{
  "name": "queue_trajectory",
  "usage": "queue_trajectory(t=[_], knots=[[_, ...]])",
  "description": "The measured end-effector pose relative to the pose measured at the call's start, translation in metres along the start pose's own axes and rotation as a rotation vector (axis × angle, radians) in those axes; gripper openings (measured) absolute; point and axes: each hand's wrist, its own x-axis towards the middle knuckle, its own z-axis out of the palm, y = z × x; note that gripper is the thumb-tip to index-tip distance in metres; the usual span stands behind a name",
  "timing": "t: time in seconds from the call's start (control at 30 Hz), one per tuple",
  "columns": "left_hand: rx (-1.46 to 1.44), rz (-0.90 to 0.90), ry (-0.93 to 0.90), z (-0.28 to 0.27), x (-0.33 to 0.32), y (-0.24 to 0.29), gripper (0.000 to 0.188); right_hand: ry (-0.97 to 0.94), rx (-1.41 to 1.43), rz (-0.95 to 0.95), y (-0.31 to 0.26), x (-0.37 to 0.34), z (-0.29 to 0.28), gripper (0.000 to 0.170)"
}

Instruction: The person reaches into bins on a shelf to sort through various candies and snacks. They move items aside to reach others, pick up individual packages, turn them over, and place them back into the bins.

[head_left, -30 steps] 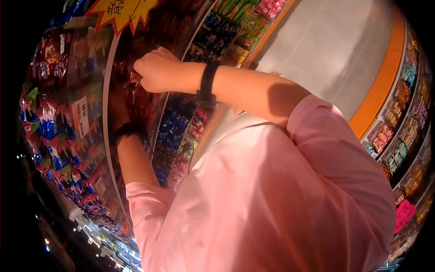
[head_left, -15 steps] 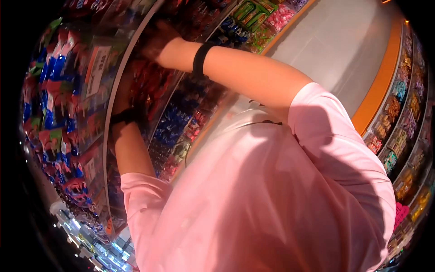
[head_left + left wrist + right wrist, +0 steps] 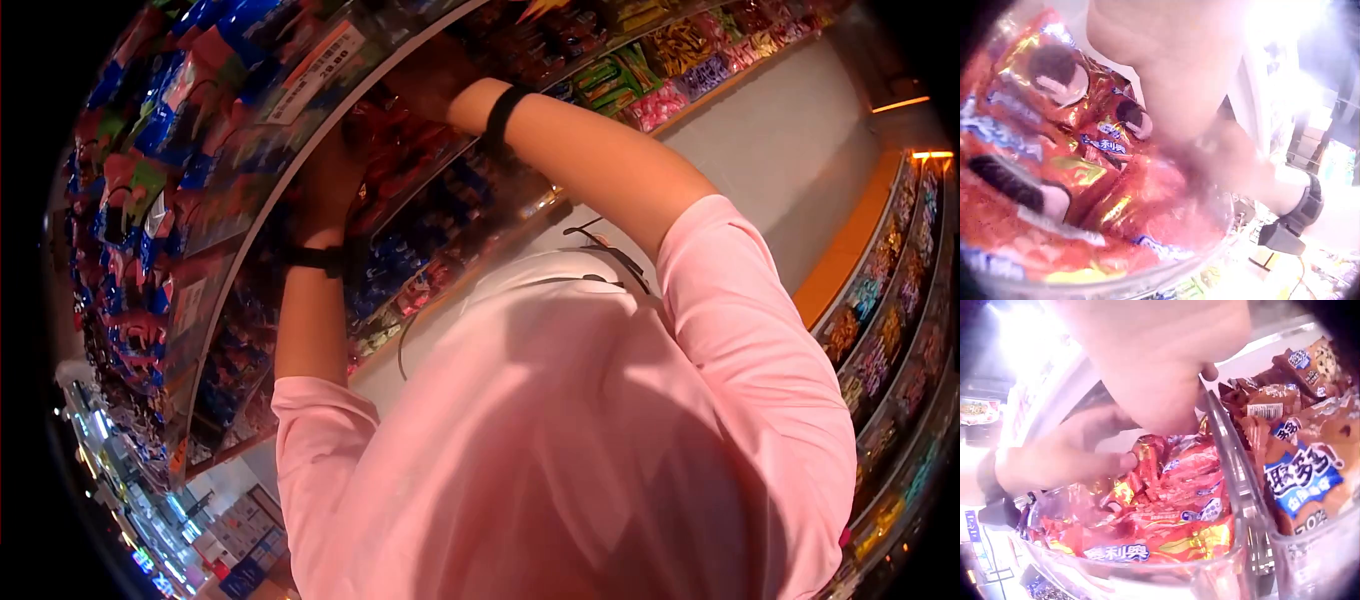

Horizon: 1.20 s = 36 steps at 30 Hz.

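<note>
Red packets [image 3: 1166, 487] fill a clear bin [image 3: 1166, 569] under both hands in the right wrist view. My left hand [image 3: 1085, 450] reaches in from the left, fingers extended, thumb against the packets. Over the back of the bin is my right hand [image 3: 1160, 362], beside the clear divider; most of its fingers are hidden. In the left wrist view my left hand [image 3: 1172, 69] hangs over the packets, its fingertips hidden, near my blurred right hand [image 3: 1229, 159]. Shadow covers my left hand [image 3: 332, 180] and right hand [image 3: 435, 85] in the head view.
Brown packets [image 3: 1304, 475] fill the adjoining bin on the right. Above the arms in the head view is a shelf edge [image 3: 285, 180] with a price label [image 3: 318, 72] and blue packets. Candy shelves [image 3: 880, 330] line the right side, across a grey floor [image 3: 770, 160].
The head view has turned, and the shelf edge slants more. My right hand has gone from the light into shadow beneath the shelf edge; my left forearm now stands more upright.
</note>
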Motion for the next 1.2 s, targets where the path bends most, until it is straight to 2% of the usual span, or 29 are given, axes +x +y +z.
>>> queue_trajectory(t=[0.07, 0.13, 0.2, 0.23, 0.33, 0.47, 0.5, 0.6, 0.63, 0.7, 0.73, 0.83, 0.93, 1.0, 1.03, 1.07, 1.13, 1.17, 1.2], knots=[[0.063, 0.000, 0.028, -0.007, -0.012, 0.003, 0.030, 0.166, 0.055, -0.263, 0.003, -0.015, -0.022, 0.042], [0.099, 0.010, 0.010, -0.007, -0.033, -0.001, 0.028, 0.029, 0.027, -0.328, -0.001, -0.020, -0.025, 0.048], [0.297, -0.023, 0.036, -0.004, -0.048, 0.006, 0.036, -0.095, -0.015, -0.405, -0.007, -0.017, -0.028, 0.049], [0.396, -0.028, 0.050, -0.002, -0.050, 0.009, 0.040, -0.130, -0.028, -0.368, -0.011, -0.017, -0.031, 0.048], [0.363, -0.046, 0.091, 0.003, -0.048, 0.010, 0.051, -0.138, 0.015, -0.327, -0.012, -0.014, -0.024, 0.049], [0.381, -0.095, -0.038, 0.009, -0.051, 0.002, 0.052, -0.289, 0.028, -0.262, -0.022, -0.013, -0.027, 0.048], [0.386, -0.115, -0.054, 0.009, -0.050, 0.006, 0.052, -0.192, 0.045, -0.255, -0.024, -0.020, -0.033, 0.048], [0.384, -0.119, -0.051, 0.007, -0.050, 0.015, 0.051, -0.190, 0.076, -0.192, -0.027, -0.043, -0.051, 0.051], [0.378, -0.109, -0.046, 0.005, -0.051, 0.020, 0.050, -0.215, 0.129, -0.174, -0.029, -0.051, -0.062, 0.050], [0.321, -0.136, -0.048, 0.001, -0.051, 0.033, 0.050, -0.400, 0.136, -0.115, -0.033, -0.061, -0.086, 0.047], [0.289, -0.146, -0.050, -0.001, -0.051, 0.039, 0.049, -0.493, 0.138, -0.079, -0.034, -0.067, -0.097, 0.046], [0.141, -0.139, -0.010, -0.006, -0.054, 0.054, 0.047, -0.535, 0.285, 0.015, -0.025, -0.087, -0.117, 0.045], [-0.166, -0.148, 0.093, -0.014, -0.058, 0.079, 0.033, -0.317, 0.490, -0.015, -0.007, -0.109, -0.132, 0.044], [-0.462, -0.297, 0.081, -0.002, -0.087, 0.120, 0.026, -0.464, 0.737, 0.264, 0.010, -0.127, -0.160, 0.043], [-0.524, -0.302, 0.054, 0.005, -0.093, 0.129, 0.020, -0.535, 0.856, 0.399, 0.020, -0.132, -0.174, 0.042], [-0.732, -0.465, 0.028, 0.008, -0.094, 0.147, 0.014, -0.593, 1.041, 0.500, 0.032, -0.139, -0.185, 0.043], [-0.868, -0.628, -0.012, 0.031, -0.113, 0.161, 0.017, -0.722, 1.411, 0.697, 0.059, -0.149, -0.204, 0.043], [-0.978, -0.755, 0.020, 0.035, -0.116, 0.175, 0.020, -0.719, 1.535, 0.716, 0.071, -0.153, -0.213, 0.043], [-1.081, -0.866, 0.067, 0.038, -0.115, 0.186, 0.023, -0.752, 1.482, 0.706, 0.081, -0.150, -0.221, 0.039]])
